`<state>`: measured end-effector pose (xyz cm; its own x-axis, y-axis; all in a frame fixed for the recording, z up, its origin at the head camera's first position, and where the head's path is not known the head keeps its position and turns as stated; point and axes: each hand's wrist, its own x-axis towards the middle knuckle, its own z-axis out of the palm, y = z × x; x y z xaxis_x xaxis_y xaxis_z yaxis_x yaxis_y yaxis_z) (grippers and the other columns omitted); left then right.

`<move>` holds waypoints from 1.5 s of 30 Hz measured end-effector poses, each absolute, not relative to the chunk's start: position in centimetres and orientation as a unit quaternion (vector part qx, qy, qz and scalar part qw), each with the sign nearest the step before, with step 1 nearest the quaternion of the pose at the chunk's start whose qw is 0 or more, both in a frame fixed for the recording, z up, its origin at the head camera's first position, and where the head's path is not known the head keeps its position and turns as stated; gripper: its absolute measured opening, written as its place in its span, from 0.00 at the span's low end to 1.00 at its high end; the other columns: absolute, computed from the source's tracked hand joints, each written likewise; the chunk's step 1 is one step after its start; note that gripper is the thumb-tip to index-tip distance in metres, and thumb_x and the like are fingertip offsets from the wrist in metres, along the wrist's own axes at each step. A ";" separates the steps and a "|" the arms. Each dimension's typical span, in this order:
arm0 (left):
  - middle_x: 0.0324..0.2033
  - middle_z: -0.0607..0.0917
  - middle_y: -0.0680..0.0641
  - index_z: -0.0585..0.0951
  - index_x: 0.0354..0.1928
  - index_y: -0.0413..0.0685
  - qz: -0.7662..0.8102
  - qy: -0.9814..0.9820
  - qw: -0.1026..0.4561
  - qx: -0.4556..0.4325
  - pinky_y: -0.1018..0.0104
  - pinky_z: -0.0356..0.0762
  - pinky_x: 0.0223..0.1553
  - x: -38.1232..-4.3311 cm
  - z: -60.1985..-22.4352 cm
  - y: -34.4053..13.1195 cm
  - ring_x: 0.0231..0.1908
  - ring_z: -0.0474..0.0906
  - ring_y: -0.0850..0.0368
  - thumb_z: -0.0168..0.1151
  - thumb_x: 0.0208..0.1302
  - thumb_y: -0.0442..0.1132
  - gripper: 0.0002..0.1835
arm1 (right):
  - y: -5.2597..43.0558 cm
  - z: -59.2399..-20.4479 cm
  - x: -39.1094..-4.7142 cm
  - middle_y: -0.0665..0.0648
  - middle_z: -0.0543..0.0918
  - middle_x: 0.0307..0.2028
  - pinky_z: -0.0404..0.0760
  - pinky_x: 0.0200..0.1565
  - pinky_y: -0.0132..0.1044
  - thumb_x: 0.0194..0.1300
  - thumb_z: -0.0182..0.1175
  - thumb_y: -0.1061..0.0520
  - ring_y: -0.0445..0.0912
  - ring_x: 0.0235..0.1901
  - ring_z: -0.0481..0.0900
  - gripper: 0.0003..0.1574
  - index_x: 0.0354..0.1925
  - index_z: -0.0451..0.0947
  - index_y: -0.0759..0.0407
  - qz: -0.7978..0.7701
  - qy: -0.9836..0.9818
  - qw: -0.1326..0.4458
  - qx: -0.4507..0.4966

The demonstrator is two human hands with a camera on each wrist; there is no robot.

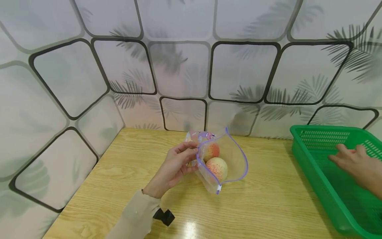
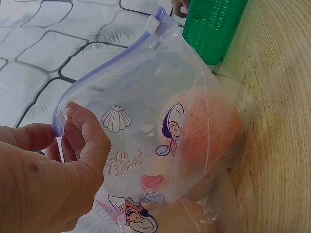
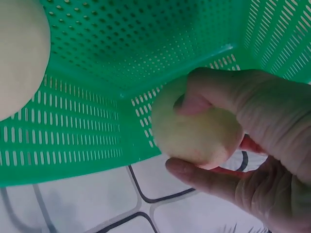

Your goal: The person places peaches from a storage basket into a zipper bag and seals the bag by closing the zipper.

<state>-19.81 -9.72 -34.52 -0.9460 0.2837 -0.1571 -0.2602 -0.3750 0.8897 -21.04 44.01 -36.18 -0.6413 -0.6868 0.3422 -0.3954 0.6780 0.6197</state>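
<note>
My left hand (image 1: 179,162) pinches the purple-edged rim of a clear slider zip bag (image 1: 235,159), holding its mouth wide. Inside the bag lie a reddish peach (image 1: 212,151) and a paler, red-speckled peach (image 1: 217,168). Cartoon figures and shells are printed on the bag's side in the left wrist view, with a peach (image 2: 206,128) showing through the film. At the right, my right hand (image 1: 358,164) is over the green basket. Its thumb and fingers grip a pale peach (image 3: 194,131) in the right wrist view; in the head view the hand hides that peach.
The green plastic basket (image 1: 322,186) with slotted walls stands on the right of the wooden table (image 1: 262,205). Another pale round fruit (image 3: 22,58) shows at the left edge of the right wrist view. A patterned cloth wall (image 1: 185,69) rises behind the table and along its left side.
</note>
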 end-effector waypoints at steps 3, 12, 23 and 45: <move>0.39 0.81 0.55 0.79 0.47 0.52 0.828 0.536 0.163 0.012 0.70 0.86 0.33 -19.8 -34.5 -9.7 0.37 0.82 0.63 0.56 0.74 0.33 0.07 | 44.0 -35.7 -21.2 0.71 0.62 0.38 0.67 0.23 0.50 0.37 0.56 0.90 0.59 0.23 0.61 0.33 0.35 0.77 0.60 -0.263 -0.868 0.289 0.307; 0.40 0.81 0.55 0.80 0.47 0.53 0.828 0.536 0.162 0.015 0.71 0.85 0.33 -19.8 -34.5 -9.7 0.37 0.82 0.63 0.57 0.74 0.33 0.07 | 42.8 -35.1 -21.7 0.73 0.63 0.33 0.55 0.15 0.43 0.69 0.30 0.79 0.56 0.18 0.55 0.20 0.38 0.65 0.62 -0.187 -0.842 0.399 0.311; 0.39 0.81 0.55 0.80 0.47 0.53 0.829 0.535 0.164 0.015 0.71 0.86 0.33 -19.8 -34.7 -9.8 0.37 0.82 0.63 0.57 0.74 0.33 0.07 | 41.7 -33.6 -20.7 0.72 0.65 0.39 0.62 0.12 0.59 0.55 0.39 0.77 0.73 0.25 0.65 0.17 0.39 0.65 0.62 -0.162 -0.859 0.397 0.279; 0.39 0.81 0.54 0.80 0.46 0.53 0.832 0.531 0.163 0.010 0.70 0.85 0.33 -20.0 -34.7 -9.7 0.37 0.81 0.63 0.57 0.74 0.33 0.07 | 39.9 -30.5 -20.7 0.78 0.64 0.34 0.63 0.30 0.62 0.50 0.41 0.77 0.66 0.29 0.61 0.11 0.32 0.63 0.68 -0.163 -0.824 0.408 0.358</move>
<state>-19.96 -9.69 -34.70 -0.9464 0.2826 -0.1566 -0.2612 -0.3836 0.8858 -20.75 39.93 -30.52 -0.4102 -0.7229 0.5560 -0.4566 0.6905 0.5610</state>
